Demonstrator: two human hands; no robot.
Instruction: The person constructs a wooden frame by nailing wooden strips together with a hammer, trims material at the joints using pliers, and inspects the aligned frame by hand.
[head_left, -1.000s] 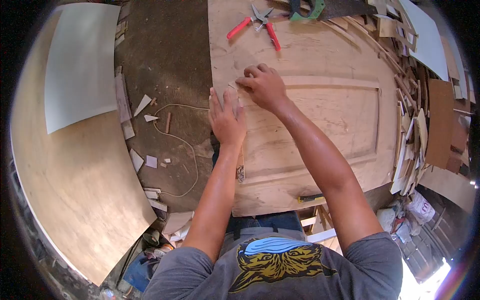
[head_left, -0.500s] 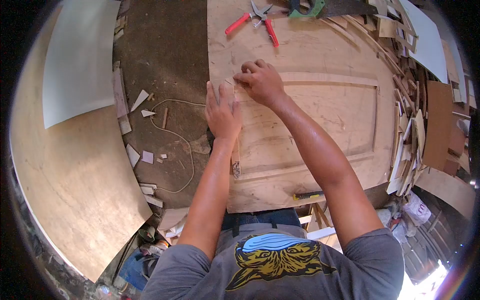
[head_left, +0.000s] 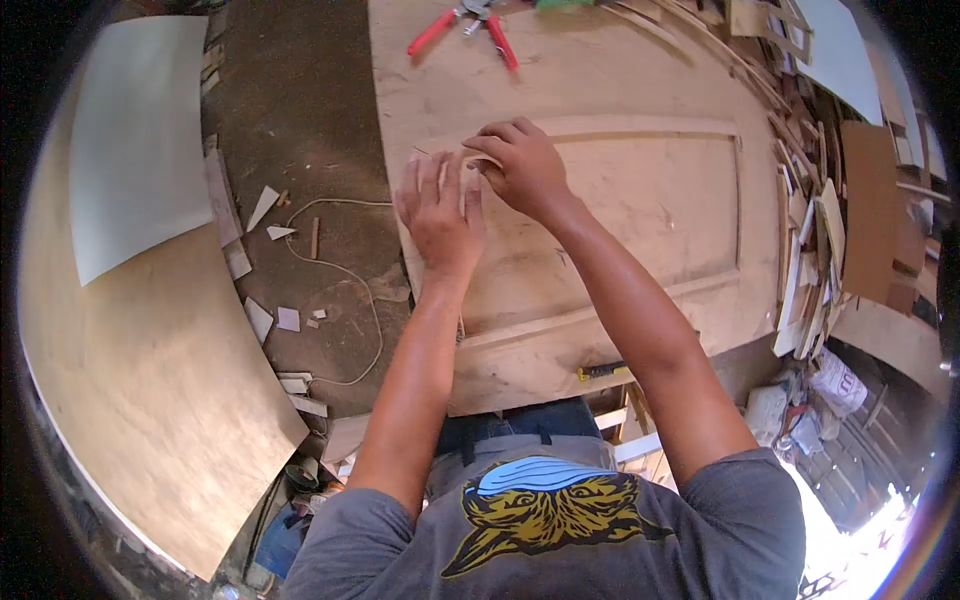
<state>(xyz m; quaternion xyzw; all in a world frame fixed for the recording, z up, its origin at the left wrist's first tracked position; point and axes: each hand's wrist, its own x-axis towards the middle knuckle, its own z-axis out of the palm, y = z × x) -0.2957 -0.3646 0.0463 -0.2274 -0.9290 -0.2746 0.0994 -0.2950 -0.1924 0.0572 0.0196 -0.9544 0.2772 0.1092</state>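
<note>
My left hand (head_left: 438, 215) lies palm down with its fingers stretched out, over the left end of a thin wooden frame (head_left: 640, 124) on a plywood sheet (head_left: 530, 85). Just beside it, my right hand (head_left: 520, 168) has its fingers curled and pinched near the frame's upper left corner. Something thin and pale shows at those fingertips, too small to name. A cord (head_left: 372, 290) loops over the floor and meets the sheet's left edge close to my left hand. Red-handled pliers or snips (head_left: 465, 30) lie on the sheet beyond my hands.
A yellow and black utility knife (head_left: 600, 371) lies by the sheet's near edge. Wood offcuts (head_left: 800, 220) are piled along the right. Another plywood panel (head_left: 150, 380) with a white sheet (head_left: 140, 140) stands at left. Small scraps (head_left: 262, 207) litter the floor.
The view has shifted, so the snips and green-handled saw sit higher, partly cut off. My right fingers have lifted and opened a little from their tighter pinch; my left hand stays beside them.
</note>
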